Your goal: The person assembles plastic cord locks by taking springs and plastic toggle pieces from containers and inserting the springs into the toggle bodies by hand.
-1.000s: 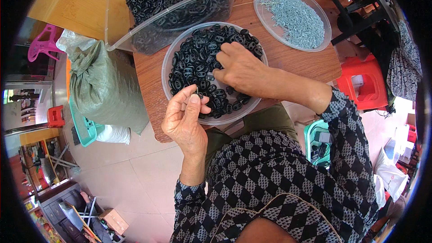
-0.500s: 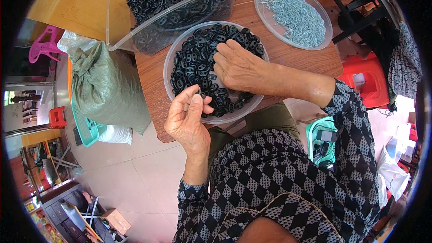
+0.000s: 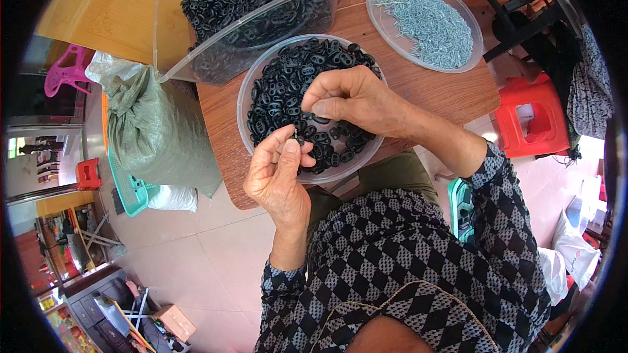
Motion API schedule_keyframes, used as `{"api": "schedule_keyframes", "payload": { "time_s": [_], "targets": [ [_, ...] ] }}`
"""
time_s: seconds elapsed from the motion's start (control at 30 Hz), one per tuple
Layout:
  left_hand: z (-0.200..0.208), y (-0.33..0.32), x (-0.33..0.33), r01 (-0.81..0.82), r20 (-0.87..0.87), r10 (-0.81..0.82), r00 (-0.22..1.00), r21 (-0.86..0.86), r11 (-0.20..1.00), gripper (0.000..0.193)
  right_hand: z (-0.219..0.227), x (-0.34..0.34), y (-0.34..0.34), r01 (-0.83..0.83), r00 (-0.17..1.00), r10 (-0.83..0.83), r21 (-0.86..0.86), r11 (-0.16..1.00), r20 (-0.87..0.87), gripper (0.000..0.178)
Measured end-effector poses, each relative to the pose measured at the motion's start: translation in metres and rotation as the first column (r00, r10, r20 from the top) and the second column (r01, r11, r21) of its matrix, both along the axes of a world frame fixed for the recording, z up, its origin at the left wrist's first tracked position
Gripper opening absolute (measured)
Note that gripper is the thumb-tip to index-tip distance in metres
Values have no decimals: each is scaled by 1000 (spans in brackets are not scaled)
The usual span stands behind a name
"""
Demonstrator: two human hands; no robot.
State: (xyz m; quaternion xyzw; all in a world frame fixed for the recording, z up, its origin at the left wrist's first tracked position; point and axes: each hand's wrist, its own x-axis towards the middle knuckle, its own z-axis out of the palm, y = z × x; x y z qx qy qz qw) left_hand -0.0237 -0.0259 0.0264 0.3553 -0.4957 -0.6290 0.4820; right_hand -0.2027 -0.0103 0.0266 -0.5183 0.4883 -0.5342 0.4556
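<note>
Over the near left part of a round clear tub (image 3: 243, 101) my left hand (image 3: 281, 163) is closed in a pinch. A thin, screw-like piece (image 3: 295, 134) stands up between its thumb and fingertips, too small to see fully. My right hand (image 3: 356, 98) is over the middle of the tub, thumb and fingers bent together around a black oval plastic piece (image 3: 320, 119), partly hidden by the fingers. Heaped in the tub are many black oval two-holed plastic pieces (image 3: 275, 91). The two hands are close together but apart.
A round clear tray (image 3: 386, 23) of small silvery screws (image 3: 435, 29) lies at the far right of the wooden table (image 3: 438, 95). Behind the tub stands a large clear bin (image 3: 160, 59) of black pieces. A green sack (image 3: 160, 131) is at left, a red stool (image 3: 533, 117) at right.
My right hand has turned and lifted from the heap, moving slightly left, with a black piece now showing at its fingers. The left hand has shifted only slightly, still pinching.
</note>
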Motion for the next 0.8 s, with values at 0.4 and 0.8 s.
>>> {"api": "schedule_keyframes", "payload": {
  "time_s": [0.4, 0.8],
  "targets": [
    [5, 0, -9, -77, -36, 77, 996, 23, 997, 20, -1, 27, 9, 38, 964, -70, 126, 991, 256, 16],
    [7, 1, -7, -77, -66, 81, 995, 71, 995, 21, 5, 34, 18, 79, 963, -98, 85, 993, 252, 17]
  ]
}}
